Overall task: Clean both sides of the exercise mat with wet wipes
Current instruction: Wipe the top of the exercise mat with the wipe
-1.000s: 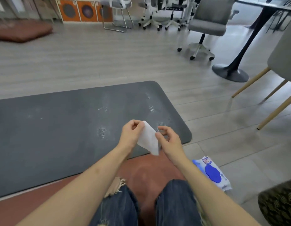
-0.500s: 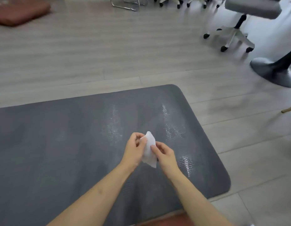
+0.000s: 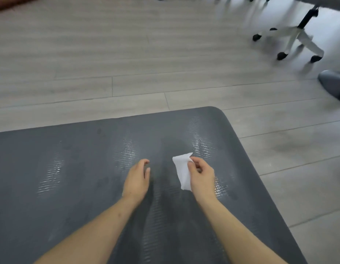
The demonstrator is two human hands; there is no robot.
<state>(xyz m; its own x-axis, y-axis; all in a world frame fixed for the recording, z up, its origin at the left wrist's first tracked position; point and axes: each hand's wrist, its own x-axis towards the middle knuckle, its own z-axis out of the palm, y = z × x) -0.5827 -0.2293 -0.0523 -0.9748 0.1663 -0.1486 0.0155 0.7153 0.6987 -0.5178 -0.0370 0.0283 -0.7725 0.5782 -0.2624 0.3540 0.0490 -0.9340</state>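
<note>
The exercise mat (image 3: 74, 187) ran off the frame left of the hands and below them. Far beyond the right hand (image 3: 201, 176), a blurred office chair (image 3: 296, 37) was cut off at the top edge. Part of the wet wipe (image 3: 181, 168) lay hidden behind that hand's fingers.

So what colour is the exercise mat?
Dark grey, with fine ribbed lines that shine in patches: exercise mat, head view.

- No text, label, brand, number or sign can be read anywhere in this view.
</note>
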